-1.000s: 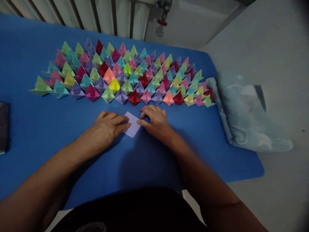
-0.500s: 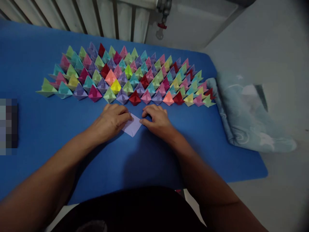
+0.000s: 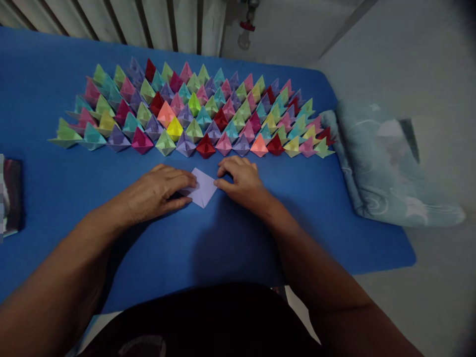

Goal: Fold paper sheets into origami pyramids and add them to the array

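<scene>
A small pale lilac square of folded paper [image 3: 203,188] lies flat on the blue table, turned with one corner toward me and creased down its middle. My left hand [image 3: 159,188] grips its left side, fingers over the top and thumb at the lower left edge. At the right corner, my right hand [image 3: 241,179] pinches the paper near the thumb tip, its other fingers curled above. Just beyond both hands stand rows of colourful folded paper boats [image 3: 206,146]. The paper's left corner is hidden under my left fingers.
On the blue table [image 3: 156,258], a folded grey-green blanket [image 3: 383,173] lies at the right. A dark packet [image 3: 14,196] sits at the left edge. Behind the table are a white radiator [image 3: 186,25] and a pipe valve with a red handle [image 3: 247,26].
My left hand has slid a little left on the paper, uncovering more of its top and bringing the thumb to the lower edge. The right hand stays at the right corner. The view has shifted slightly.
</scene>
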A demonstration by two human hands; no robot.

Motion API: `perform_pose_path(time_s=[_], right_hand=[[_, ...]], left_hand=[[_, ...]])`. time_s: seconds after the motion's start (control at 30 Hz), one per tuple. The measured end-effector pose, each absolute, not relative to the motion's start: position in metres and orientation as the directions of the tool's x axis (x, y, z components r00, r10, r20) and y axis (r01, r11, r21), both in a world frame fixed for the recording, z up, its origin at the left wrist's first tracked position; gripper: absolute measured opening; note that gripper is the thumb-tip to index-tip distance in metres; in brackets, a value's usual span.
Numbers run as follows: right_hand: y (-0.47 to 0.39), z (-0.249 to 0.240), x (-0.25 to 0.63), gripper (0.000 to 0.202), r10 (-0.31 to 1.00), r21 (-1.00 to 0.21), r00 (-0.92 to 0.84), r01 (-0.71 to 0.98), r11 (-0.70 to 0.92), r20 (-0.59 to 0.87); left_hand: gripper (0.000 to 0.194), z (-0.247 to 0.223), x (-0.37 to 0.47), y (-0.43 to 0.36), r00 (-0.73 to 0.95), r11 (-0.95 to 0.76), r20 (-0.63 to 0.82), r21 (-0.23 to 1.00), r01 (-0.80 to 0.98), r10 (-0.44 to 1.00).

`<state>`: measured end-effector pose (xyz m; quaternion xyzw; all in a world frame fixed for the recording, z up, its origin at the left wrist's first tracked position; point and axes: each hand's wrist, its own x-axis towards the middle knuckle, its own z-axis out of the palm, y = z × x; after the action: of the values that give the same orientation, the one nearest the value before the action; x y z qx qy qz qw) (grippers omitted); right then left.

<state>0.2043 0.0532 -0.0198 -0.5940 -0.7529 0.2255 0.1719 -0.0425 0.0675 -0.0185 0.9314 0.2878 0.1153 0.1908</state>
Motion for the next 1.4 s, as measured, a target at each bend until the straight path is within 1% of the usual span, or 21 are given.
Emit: perform_pose_path(time_s=[0.13,0.23,0.27,0.43,0.53,0.6,0.67,0.8,0.93,1.07,1.17,1.4], right_hand=[[0.053,-0.020,0.205,0.006,0.972,-0.546,-0.235,0.815,0.193,-0.008],[0.053,-0.022,0.205,0.005,0.971,-0.546,-0.237,0.812,0.204,0.011],[0.053,-0.022,0.205,0.005,0.971,-0.547,-0.237,0.811,0.208,0.016],[0.053,-0.023,0.205,0.006,0.970,-0.547,-0.242,0.807,0.222,0.037],[0.053,-0.023,0.205,0.006,0.970,-0.547,-0.240,0.808,0.220,0.037],[0.053,-0.023,0.204,0.005,0.971,-0.545,-0.237,0.810,0.215,0.031],[0.053,-0.022,0.204,0.004,0.972,-0.545,-0.235,0.812,0.210,0.024],[0.052,-0.021,0.204,0.003,0.972,-0.550,-0.235,0.808,0.210,0.026],[0.052,-0.021,0.204,0.003,0.974,-0.550,-0.228,0.810,0.202,0.022],[0.051,-0.021,0.203,0.003,0.973,-0.547,-0.230,0.811,0.208,0.028],[0.051,-0.021,0.204,0.004,0.972,-0.541,-0.233,0.813,0.215,0.037],[0.051,-0.023,0.203,0.005,0.971,-0.534,-0.235,0.816,0.221,0.043]], left_hand=[[0.031,-0.015,-0.039,0.063,0.805,-0.778,0.138,0.392,0.491,0.577],[0.039,-0.011,-0.033,0.059,0.801,-0.783,0.120,0.337,0.523,0.587],[0.039,-0.011,-0.030,0.058,0.801,-0.785,0.112,0.318,0.532,0.588],[0.023,-0.012,-0.025,0.056,0.793,-0.790,0.118,0.260,0.556,0.597],[0.018,-0.013,-0.025,0.055,0.797,-0.804,0.147,0.230,0.548,0.585],[0.018,-0.013,-0.026,0.054,0.798,-0.813,0.175,0.211,0.543,0.577],[0.020,-0.012,-0.027,0.053,0.800,-0.819,0.188,0.208,0.534,0.569],[0.026,-0.012,-0.031,0.054,0.812,-0.827,0.188,0.247,0.506,0.553],[0.026,-0.014,-0.032,0.058,0.820,-0.836,0.206,0.270,0.477,0.534],[0.024,-0.018,-0.032,0.058,0.807,-0.826,0.218,0.284,0.486,0.549],[0.024,-0.018,-0.031,0.056,0.798,-0.821,0.215,0.263,0.507,0.563],[0.022,-0.015,-0.025,0.053,0.824,-0.842,0.184,0.188,0.505,0.536]])
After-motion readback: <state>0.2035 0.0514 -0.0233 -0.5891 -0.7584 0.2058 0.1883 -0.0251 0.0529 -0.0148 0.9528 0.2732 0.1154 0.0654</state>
